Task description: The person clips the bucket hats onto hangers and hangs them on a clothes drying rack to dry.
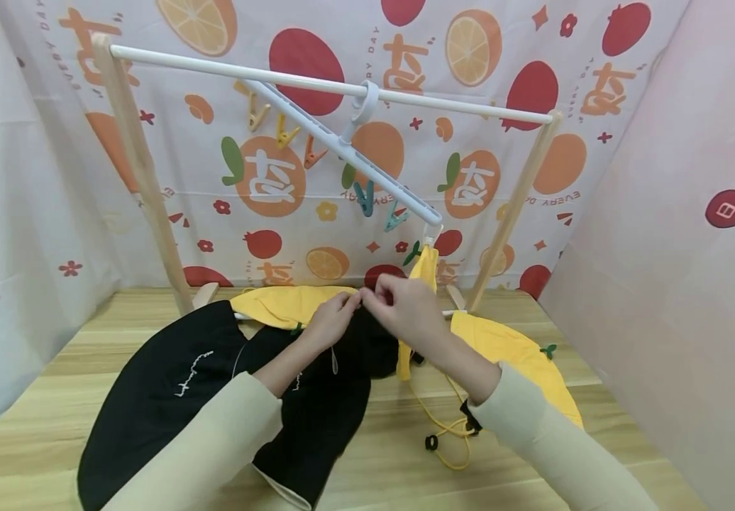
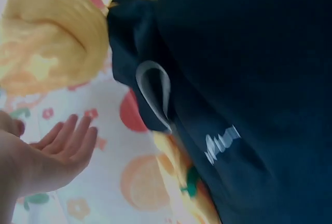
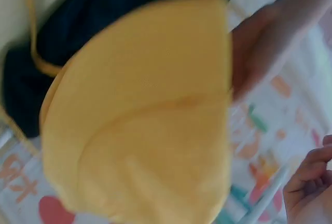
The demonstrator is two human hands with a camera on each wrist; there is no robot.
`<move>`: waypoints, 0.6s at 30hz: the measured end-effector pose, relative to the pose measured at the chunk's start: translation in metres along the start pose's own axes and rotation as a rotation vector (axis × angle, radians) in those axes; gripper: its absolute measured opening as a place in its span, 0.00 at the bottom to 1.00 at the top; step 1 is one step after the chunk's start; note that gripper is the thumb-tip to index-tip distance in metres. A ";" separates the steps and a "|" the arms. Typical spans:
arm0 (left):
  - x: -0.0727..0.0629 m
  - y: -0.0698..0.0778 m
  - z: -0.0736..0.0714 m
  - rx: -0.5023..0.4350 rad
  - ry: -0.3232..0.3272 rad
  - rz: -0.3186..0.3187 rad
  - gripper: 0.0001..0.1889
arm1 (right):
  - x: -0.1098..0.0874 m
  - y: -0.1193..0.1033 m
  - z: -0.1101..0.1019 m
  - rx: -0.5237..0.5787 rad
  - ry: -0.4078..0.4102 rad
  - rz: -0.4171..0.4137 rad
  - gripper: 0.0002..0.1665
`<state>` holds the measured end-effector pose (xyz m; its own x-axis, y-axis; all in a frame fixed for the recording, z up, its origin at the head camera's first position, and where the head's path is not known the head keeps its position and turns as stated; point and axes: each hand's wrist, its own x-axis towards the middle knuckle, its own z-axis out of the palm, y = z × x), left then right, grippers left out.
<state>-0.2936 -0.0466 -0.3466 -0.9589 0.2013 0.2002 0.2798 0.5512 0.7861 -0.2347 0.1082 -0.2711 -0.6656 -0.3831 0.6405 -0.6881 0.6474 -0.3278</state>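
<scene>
My left hand [image 1: 329,319] and right hand [image 1: 406,309] come together over a black cloth hat [image 1: 355,348], fingertips close to each other. In the left wrist view the left hand's fingers [image 2: 72,141] are extended with nothing between them. The right hand, blurred in the head view, has loosely bent fingers beside a yellow cloth hat [image 1: 427,270]. That hat hangs from the front end of the pale blue hanger [image 1: 342,145]. A pale loop of cord [image 2: 155,92] lies on the black cloth. In the right wrist view the yellow hat [image 3: 150,110] partly hides the left hand.
The hanger hooks over a white rail [image 1: 227,69] on wooden posts; several coloured clips [image 1: 364,199] dangle from it. Another black hat [image 1: 163,383] lies left. Yellow hats with green sprouts lie at the back [image 1: 291,305] and right [image 1: 508,355], near yellow cords [image 1: 450,433].
</scene>
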 end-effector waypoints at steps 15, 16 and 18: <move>-0.002 -0.076 -0.037 0.415 -0.389 0.186 0.12 | -0.086 -0.031 0.072 0.860 -0.509 1.001 0.12; -0.001 -0.080 -0.035 0.419 -0.388 0.185 0.12 | -0.089 -0.029 0.075 0.844 -0.507 1.049 0.16; 0.000 -0.084 -0.031 0.427 -0.381 0.190 0.13 | -0.091 -0.024 0.080 0.812 -0.478 1.121 0.27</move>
<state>-0.3191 -0.1181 -0.3945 -0.8275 0.5607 0.0281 0.5147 0.7378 0.4367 -0.1809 0.0750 -0.3768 -0.8694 -0.2219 -0.4414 0.3810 0.2677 -0.8850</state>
